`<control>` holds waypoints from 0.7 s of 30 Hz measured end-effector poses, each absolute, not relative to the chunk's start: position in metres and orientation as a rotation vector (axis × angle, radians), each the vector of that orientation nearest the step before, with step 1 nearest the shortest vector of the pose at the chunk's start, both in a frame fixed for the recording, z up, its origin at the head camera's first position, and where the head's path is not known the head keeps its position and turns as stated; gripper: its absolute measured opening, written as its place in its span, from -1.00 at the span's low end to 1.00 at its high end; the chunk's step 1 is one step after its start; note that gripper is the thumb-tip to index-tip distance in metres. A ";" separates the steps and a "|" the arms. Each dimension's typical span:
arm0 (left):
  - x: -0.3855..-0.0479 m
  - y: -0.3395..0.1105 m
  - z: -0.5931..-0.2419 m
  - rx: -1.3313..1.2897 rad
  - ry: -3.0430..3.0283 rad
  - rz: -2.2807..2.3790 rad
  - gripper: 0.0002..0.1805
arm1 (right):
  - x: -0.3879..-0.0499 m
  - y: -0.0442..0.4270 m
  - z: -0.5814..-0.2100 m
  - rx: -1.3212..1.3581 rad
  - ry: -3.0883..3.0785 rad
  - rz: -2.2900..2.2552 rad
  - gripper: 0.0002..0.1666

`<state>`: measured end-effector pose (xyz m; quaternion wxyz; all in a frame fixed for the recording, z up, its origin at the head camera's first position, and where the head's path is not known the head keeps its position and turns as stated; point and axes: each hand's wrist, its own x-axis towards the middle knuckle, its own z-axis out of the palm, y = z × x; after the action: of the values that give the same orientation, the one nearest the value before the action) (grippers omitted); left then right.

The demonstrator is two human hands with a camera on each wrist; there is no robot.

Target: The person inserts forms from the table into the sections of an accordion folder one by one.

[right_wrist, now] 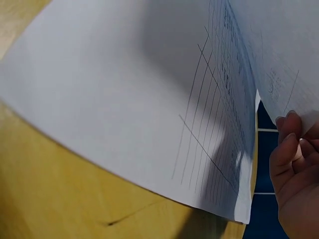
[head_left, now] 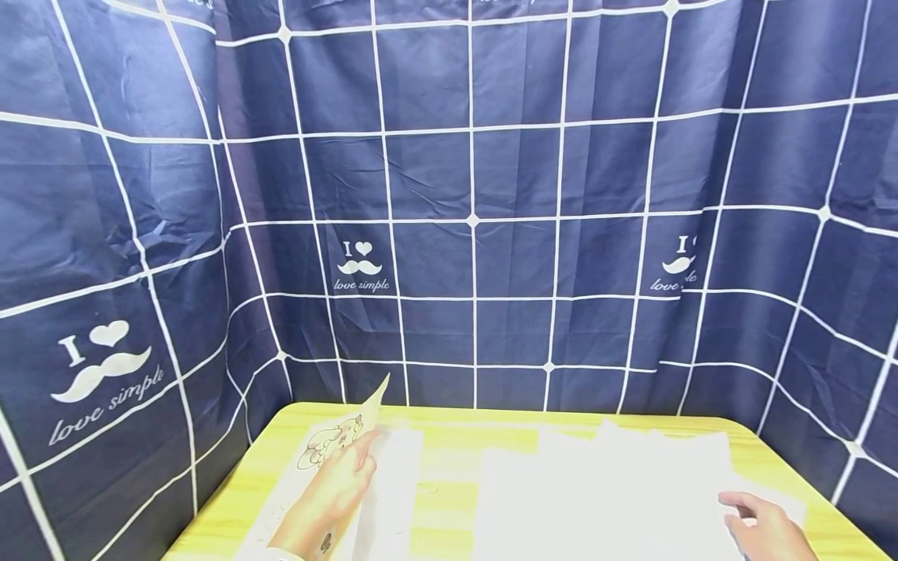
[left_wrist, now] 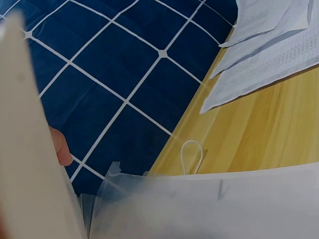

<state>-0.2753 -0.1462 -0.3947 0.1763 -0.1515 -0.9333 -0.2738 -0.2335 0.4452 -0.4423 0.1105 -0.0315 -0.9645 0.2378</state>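
Note:
My left hand (head_left: 335,487) grips the raised edge of a page with a line drawing (head_left: 330,446), its corner sticking up. In the left wrist view a fingertip (left_wrist: 61,147) shows past that pale page, above a clear plastic sleeve (left_wrist: 199,204) holding white paper. At the right side of the table, my right hand (head_left: 768,530) is beside spread white papers (head_left: 596,499). The right wrist view has that hand (right_wrist: 299,174) pinching the corner of a thin sheet (right_wrist: 294,59), lifted over another sheet with ruled pencil lines (right_wrist: 119,89).
A yellow wood-grain table (head_left: 449,499) lies below both hands. Dark blue curtains (head_left: 519,179) with white grid lines hang behind it and at both sides. A thin white loop (left_wrist: 192,157) stands out beside the plastic sleeve.

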 end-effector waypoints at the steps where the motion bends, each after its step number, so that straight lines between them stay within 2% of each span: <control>1: -0.275 -0.147 -0.394 -0.428 -2.644 -0.784 -0.58 | -0.234 0.446 -0.443 -0.094 -2.837 0.700 -0.59; 21: -0.274 -0.155 -0.385 -0.367 -2.657 -0.903 -0.58 | -0.231 0.439 -0.439 -0.131 -2.740 0.691 -0.63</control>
<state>-0.2740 -0.1552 -0.3854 0.1550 -0.1280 -0.9276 -0.3150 -0.2305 0.4391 -0.4388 0.1555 -0.0457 -0.9568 0.2414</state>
